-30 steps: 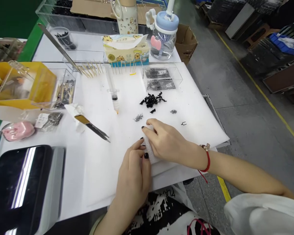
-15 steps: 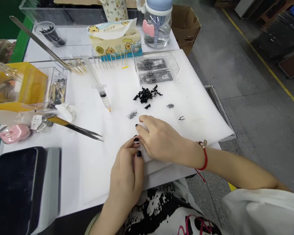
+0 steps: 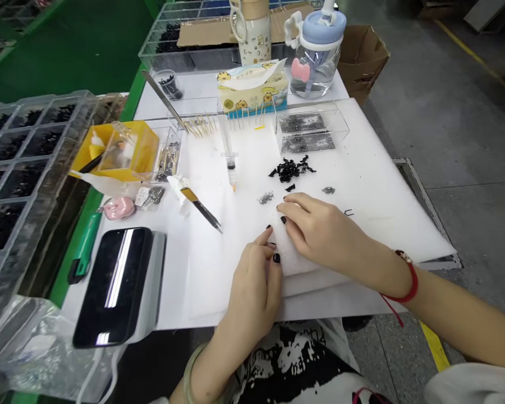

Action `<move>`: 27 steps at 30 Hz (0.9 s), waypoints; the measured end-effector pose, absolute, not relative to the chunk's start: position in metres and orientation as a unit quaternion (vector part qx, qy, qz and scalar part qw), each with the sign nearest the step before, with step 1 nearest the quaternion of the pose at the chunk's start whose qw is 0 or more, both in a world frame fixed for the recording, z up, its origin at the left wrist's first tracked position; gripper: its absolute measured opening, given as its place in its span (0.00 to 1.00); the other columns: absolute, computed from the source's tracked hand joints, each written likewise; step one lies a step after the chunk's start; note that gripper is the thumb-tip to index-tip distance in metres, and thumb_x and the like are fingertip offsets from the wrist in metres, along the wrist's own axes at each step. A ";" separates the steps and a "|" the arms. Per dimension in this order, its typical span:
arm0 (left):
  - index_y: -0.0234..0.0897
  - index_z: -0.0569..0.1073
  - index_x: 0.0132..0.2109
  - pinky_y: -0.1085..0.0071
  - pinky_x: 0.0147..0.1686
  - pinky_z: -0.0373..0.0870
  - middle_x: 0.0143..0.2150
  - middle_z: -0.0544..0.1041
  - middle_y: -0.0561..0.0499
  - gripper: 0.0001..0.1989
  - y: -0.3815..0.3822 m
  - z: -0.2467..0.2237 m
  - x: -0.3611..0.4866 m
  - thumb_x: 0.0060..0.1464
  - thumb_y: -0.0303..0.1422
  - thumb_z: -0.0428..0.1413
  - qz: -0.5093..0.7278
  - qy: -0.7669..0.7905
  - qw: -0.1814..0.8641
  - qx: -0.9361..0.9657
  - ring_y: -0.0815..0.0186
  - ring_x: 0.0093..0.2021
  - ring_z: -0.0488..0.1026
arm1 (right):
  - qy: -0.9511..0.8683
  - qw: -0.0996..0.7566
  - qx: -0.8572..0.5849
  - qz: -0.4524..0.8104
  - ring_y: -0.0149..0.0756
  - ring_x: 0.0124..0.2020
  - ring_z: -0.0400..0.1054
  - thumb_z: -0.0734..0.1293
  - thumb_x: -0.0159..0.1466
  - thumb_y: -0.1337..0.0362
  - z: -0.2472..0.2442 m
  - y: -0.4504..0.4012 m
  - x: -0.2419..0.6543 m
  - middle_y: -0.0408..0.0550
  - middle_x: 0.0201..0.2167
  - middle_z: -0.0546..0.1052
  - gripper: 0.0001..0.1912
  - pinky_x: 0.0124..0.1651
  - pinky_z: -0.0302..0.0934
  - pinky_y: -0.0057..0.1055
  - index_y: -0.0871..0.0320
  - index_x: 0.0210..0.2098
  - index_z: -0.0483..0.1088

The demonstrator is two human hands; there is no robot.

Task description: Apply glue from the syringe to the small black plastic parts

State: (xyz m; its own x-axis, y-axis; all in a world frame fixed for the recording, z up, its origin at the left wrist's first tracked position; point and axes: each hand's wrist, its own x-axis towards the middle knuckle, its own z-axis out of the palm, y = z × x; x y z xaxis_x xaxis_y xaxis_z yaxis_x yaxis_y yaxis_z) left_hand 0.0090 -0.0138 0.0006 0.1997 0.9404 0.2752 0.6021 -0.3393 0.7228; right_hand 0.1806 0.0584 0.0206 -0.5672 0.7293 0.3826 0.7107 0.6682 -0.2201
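Note:
A small clear plastic bag point(image 3: 287, 252) with a speckled sheen lies low between my hands on the white foam sheet. My left hand point(image 3: 255, 280) grips its left edge, thumb and fingers closed, index finger stretched forward. My right hand point(image 3: 328, 233) curls over its far side, fingertips bent down onto it; the palm hides part of the bag. Just beyond the right fingers are a small heap of grey bits point(image 3: 266, 197) and a pile of black curled pieces point(image 3: 292, 170). Another grey heap point(image 3: 329, 191) and a thin black forked piece point(image 3: 349, 212) lie to the right.
Tweezers point(image 3: 202, 209) and a syringe point(image 3: 231, 163) sit left of the hands. Toothpicks stand before a tissue box point(image 3: 255, 90). A clear acrylic box point(image 3: 313, 129), a water bottle point(image 3: 317, 53), a yellow bin point(image 3: 124, 154) and a phone point(image 3: 113, 286) surround the foam sheet point(image 3: 387, 185).
The camera view has swung left, so more of the left side shows. My hands have drawn slightly apart, fingertips no longer meeting, with the plastic bag still between them.

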 end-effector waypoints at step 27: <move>0.33 0.63 0.46 0.57 0.46 0.76 0.58 0.71 0.29 0.10 -0.012 0.002 0.006 0.61 0.16 0.48 0.325 0.483 0.256 0.772 0.57 0.47 0.71 | -0.918 0.212 -0.334 -0.015 0.39 0.37 0.75 0.61 0.62 0.80 0.010 0.073 0.183 0.56 0.40 0.79 0.12 0.30 0.69 0.33 0.62 0.32 0.74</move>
State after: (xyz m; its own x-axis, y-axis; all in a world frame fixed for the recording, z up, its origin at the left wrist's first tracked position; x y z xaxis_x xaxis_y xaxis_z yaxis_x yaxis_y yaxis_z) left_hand 0.0056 -0.0119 0.0016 0.3217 0.9120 0.2546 0.5791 -0.4023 0.7091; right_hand 0.1835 0.0733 0.0105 -0.6867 0.6071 0.3999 0.6199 0.7763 -0.1140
